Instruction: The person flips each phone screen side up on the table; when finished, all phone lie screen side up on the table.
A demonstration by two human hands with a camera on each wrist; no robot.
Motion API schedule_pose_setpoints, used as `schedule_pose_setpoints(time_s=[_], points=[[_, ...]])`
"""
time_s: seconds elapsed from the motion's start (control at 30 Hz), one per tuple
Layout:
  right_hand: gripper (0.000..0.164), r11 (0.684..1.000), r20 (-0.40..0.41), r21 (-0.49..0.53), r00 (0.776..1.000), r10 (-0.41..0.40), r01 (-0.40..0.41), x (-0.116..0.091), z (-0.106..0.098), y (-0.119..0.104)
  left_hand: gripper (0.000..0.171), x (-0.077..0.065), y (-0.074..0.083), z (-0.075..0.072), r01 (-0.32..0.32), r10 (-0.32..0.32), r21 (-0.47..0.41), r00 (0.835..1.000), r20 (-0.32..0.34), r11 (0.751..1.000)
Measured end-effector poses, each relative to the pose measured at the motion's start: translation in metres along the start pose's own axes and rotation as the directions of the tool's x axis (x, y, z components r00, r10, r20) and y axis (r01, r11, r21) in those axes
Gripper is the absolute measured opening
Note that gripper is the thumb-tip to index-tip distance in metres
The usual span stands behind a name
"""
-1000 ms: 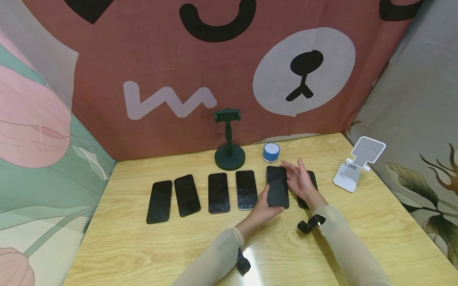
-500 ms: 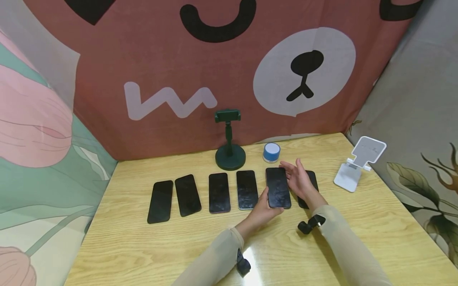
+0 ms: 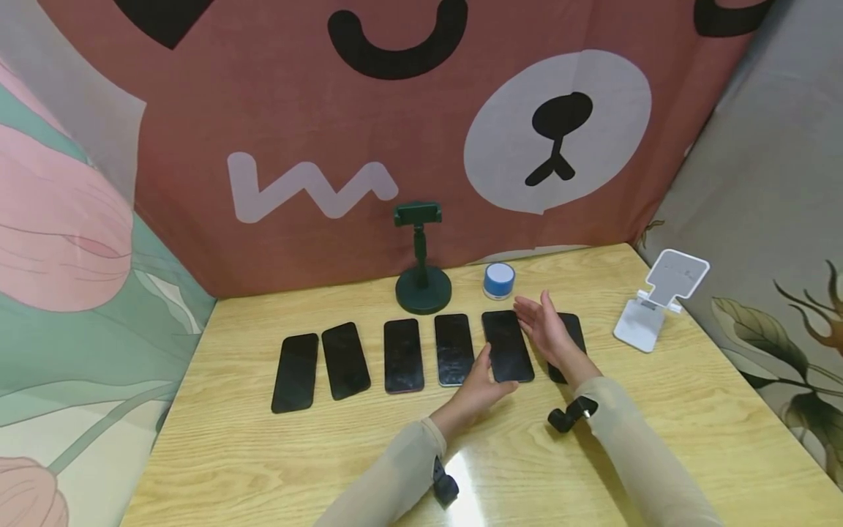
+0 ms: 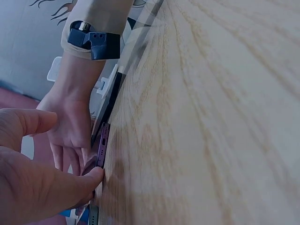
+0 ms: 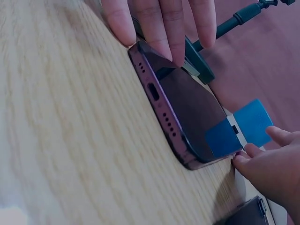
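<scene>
A black-screened phone with a purplish frame (image 3: 506, 348) lies screen up on the table, tilted a little to the left. My left hand (image 3: 479, 386) is at its lower left, with fingertips near the phone's left edge and thumb spread apart; in the right wrist view its fingers (image 5: 164, 21) hang beside the phone's edge. Along the upper right edge, my right hand (image 3: 548, 333) has extended fingers close to the phone. In the right wrist view the right fingertips (image 5: 241, 158) meet its far corner. Another phone (image 3: 575, 333) is partly hidden below the right hand.
Several more dark phones, such as one at the left end (image 3: 294, 373) and one just left of my left hand (image 3: 453, 348), form a row. Behind stand a green phone holder (image 3: 423, 290) and a blue-and-white cylinder (image 3: 498, 280). A white folding stand (image 3: 639, 326) is at right.
The phone between my hands has turned slightly, its top edge shifting left, and now lies on the table. My left hand's grip on it has loosened. The right hand moved slightly left.
</scene>
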State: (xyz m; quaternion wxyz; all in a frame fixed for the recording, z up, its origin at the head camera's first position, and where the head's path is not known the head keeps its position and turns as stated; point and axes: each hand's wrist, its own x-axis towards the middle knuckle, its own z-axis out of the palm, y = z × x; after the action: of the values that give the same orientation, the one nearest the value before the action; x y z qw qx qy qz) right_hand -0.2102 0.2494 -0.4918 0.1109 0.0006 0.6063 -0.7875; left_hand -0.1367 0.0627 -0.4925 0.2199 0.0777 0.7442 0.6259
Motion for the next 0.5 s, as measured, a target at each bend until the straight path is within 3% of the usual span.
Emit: schedule_pose_setpoints(time_s=[0.23, 0.4, 0.5], points=[[0.085, 1.000, -0.001, 0.000, 1.000, -0.020, 0.020, -0.009, -0.008, -0.001, 0.087, 0.002, 0.001, 0.006, -0.015, 0.015, 0.035, 1.000, -0.004, 0.999], [0.084, 0.998, 0.013, 0.011, 0.998, -0.055, 0.055, -0.013, -0.013, -0.005, 0.083, 0.006, 0.008, 0.013, -0.087, 0.102, 0.179, 0.992, -0.078, 0.980], [0.083, 0.996, 0.000, 0.030, 0.996, -0.084, 0.084, -0.015, -0.017, -0.009, 0.081, 0.008, 0.017, 0.019, -0.131, 0.156, 0.236, 0.984, -0.088, 0.963]])
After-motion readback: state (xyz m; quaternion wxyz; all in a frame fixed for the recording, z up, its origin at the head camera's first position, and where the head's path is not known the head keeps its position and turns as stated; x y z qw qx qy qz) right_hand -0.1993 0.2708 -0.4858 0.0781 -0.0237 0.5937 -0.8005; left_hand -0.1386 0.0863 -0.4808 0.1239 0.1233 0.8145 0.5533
